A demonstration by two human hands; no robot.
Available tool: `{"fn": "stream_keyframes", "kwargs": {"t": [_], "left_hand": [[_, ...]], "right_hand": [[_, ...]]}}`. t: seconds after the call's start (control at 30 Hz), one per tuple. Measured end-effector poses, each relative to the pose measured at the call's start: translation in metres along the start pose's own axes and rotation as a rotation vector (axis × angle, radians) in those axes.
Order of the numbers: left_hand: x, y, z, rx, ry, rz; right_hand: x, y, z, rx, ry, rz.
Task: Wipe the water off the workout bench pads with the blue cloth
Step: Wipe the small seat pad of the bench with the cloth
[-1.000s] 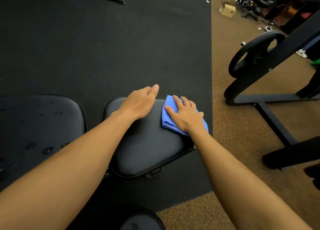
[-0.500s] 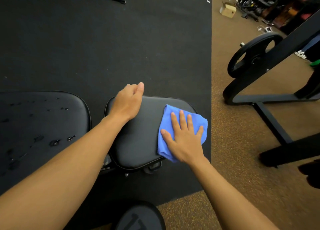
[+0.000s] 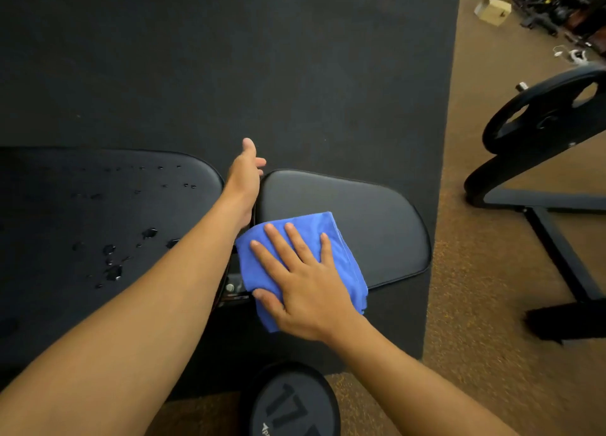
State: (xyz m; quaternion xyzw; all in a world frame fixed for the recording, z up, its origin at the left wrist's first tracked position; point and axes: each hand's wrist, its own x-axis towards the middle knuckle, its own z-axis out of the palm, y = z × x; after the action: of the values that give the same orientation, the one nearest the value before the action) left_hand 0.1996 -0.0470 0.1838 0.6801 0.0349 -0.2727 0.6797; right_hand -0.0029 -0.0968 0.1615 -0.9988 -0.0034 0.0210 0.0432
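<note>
Two black bench pads lie side by side. The small seat pad (image 3: 377, 225) on the right looks dry. The long pad (image 3: 98, 212) on the left carries several water drops (image 3: 113, 271). My right hand (image 3: 305, 281) presses flat, fingers spread, on the folded blue cloth (image 3: 331, 235) at the seat pad's near-left corner. My left hand (image 3: 244, 180) sits in the gap between the two pads, fingers curled over the seat pad's left edge, thumb pointing away.
A black rubber mat (image 3: 295, 75) lies beyond the bench, brown flooring (image 3: 492, 304) to the right. A weight plate on a black rack frame (image 3: 541, 121) stands at the right. A round dumbbell end marked 17 (image 3: 292, 406) sits below. Boxes and clutter (image 3: 495, 7) lie far right.
My right hand has slid the cloth across the seat pad from its far-right area toward its near-left corner. My left hand has shifted from the pad's top to its left edge.
</note>
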Motion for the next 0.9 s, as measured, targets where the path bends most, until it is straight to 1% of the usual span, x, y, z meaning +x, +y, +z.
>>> {"fn": "stream_keyframes", "kwargs": {"t": [0.17,0.33,0.5,0.7,0.8,0.9], "left_hand": [[-0.025,0.006,-0.011,-0.017,0.015,-0.016],[-0.042,-0.004,-0.017,-0.146,0.07,-0.014],[-0.04,-0.014,-0.017,-0.227,0.114,0.0],[-0.023,-0.018,-0.016,-0.25,0.115,-0.052],[-0.016,-0.015,-0.015,-0.243,0.131,-0.065],[-0.007,-0.01,-0.018,-0.225,0.131,-0.061]], "right_hand": [[0.041,0.009,-0.005,0.044,-0.046,-0.049],[0.077,0.021,-0.009,0.094,-0.025,-0.153],[0.117,0.029,-0.012,0.052,-0.045,-0.217],[0.156,0.034,-0.015,-0.068,-0.134,-0.238],[0.171,0.035,-0.025,-0.101,-0.186,-0.193],[0.189,0.039,-0.031,-0.082,-0.246,-0.076]]}}
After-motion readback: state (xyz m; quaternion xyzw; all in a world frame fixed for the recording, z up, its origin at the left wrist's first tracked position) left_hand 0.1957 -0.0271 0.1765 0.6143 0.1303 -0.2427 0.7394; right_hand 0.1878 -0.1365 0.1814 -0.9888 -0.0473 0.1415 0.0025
